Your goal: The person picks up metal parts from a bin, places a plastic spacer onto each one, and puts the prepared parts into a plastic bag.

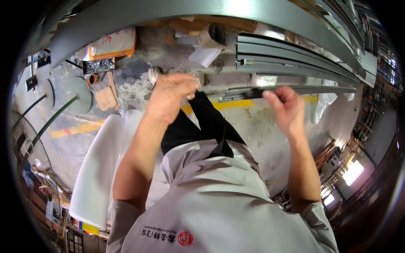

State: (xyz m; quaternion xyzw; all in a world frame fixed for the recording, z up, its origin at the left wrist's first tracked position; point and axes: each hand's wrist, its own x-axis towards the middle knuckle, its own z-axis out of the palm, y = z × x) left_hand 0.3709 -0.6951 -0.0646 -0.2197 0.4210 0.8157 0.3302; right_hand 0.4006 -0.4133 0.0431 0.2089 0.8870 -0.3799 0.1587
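Observation:
My left hand [168,95] is raised at the middle left, thumb and forefinger pinched together. A small shiny piece [198,82] shows at their tips; its kind is too small to tell. On the right, my right hand [289,109] is curled at a long, slim grey metal profile [325,90], with the thumb in front and the fingers over it. A dark, blurred patch [253,92] lies along the profile left of my thumb. Beyond it, several wider grooved metal profiles [287,57] lie side by side.
A broad grey metal beam [190,10] crosses the far side. At the far left are an orange-and-white sack [114,44] and a box of small metal parts [99,66]. A white roll [95,173] stands left, near a wire fan cage [33,168]. Yellow tape [244,103] marks the floor.

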